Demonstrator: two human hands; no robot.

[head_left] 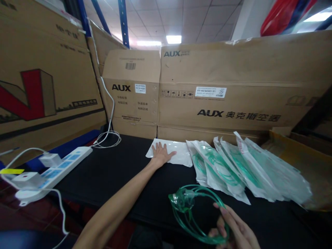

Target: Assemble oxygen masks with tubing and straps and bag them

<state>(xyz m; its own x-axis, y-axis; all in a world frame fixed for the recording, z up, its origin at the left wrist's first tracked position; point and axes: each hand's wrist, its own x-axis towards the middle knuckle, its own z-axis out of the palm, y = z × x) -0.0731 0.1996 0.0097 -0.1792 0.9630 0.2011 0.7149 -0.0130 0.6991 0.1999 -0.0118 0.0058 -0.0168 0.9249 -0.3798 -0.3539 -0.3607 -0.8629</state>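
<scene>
Two bare hands of yours are over the black desk. Your right hand, at the desk's near edge, is clamped on a coil of green tubing: fingers and thumb close round its right side, and the loops stand out toward your left. A green-tinted clear mask sits at the left of that coil. Your left hand lies palm down near the middle of the far edge, fingers apart, flat on a white pouch and gripping nothing. Just right of that pouch, a row of white-and-clear pouches overlaps along the far edge toward the far right corner; green coils show through several of them. On your left, a white power strip runs along the desk's left edge, with two white plugs in it. A white cable lies looped by the far left corner and climbs the cardboard behind. Past the far edge stand a smaller AUX carton and a long AUX carton, side by side.
</scene>
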